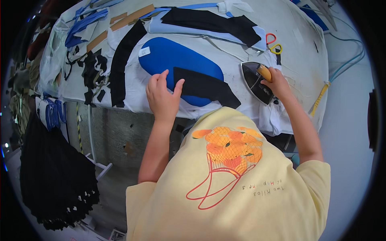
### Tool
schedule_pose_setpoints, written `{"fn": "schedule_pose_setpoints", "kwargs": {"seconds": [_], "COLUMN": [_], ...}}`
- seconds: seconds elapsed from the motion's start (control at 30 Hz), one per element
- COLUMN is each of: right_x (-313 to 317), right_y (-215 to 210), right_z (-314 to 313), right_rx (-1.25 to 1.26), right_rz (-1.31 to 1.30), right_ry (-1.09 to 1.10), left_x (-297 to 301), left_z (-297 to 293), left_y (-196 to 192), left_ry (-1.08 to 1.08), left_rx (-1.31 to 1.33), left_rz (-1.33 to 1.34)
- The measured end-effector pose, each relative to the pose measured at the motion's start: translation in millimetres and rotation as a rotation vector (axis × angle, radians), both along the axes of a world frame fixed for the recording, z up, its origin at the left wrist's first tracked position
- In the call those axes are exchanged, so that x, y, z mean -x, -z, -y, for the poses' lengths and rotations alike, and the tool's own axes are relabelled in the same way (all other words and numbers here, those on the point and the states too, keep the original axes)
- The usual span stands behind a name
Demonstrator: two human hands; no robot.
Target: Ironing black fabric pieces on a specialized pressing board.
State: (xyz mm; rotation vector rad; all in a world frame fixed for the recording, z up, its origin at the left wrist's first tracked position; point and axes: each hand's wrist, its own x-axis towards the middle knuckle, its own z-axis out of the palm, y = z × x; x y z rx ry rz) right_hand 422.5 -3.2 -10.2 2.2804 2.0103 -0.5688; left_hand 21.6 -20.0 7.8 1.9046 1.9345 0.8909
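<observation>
A black fabric strip (205, 86) lies across a blue oval pressing pad (177, 52), which has a white tag at its far left end. My left hand (163, 92) is at the strip's left end, fingers apart, over the pad's near left edge. Whether its fingertips touch the cloth, I cannot tell. To the right of the pad, my right hand (277, 82) is closed round the wooden handle of a clothes iron (255, 80). The iron sits on the white cloth, apart from the strip.
Scissors (274, 43) with red and yellow handles lie beyond the iron. More black fabric pieces (209, 22) are at the back, and a long black strip (122, 64) is left of the pad. Black scraps (94, 72) lie farther left. Black garments (56, 172) hang beside the table's left.
</observation>
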Motion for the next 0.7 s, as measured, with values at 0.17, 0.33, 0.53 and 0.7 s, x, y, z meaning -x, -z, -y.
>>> {"fn": "schedule_pose_setpoints", "kwargs": {"seconds": [0.17,0.33,0.53,0.7], "right_x": [41.7,93.1,89.5,76.1], "right_y": [-20.5,14.2,41.8,27.8], "right_z": [-2.5,9.4,8.2,8.9], "right_rx": [-0.607,-0.086,0.253,0.459], "right_rz": [0.133,-0.583,-0.827,-1.057], "right_ry": [-0.380,-0.402,-0.258,-0.063], "left_x": [2.5,-10.7,-12.1,6.2], "left_z": [-12.0,-15.1,-18.6,-23.5], "left_y": [-0.2,-5.0,-24.3,-16.7], "left_ry": [-0.014,-0.019,-0.145,-0.132], "left_rx": [0.177,0.277,0.311,0.201], "left_rz": [-0.039,0.407,0.862,0.915]}}
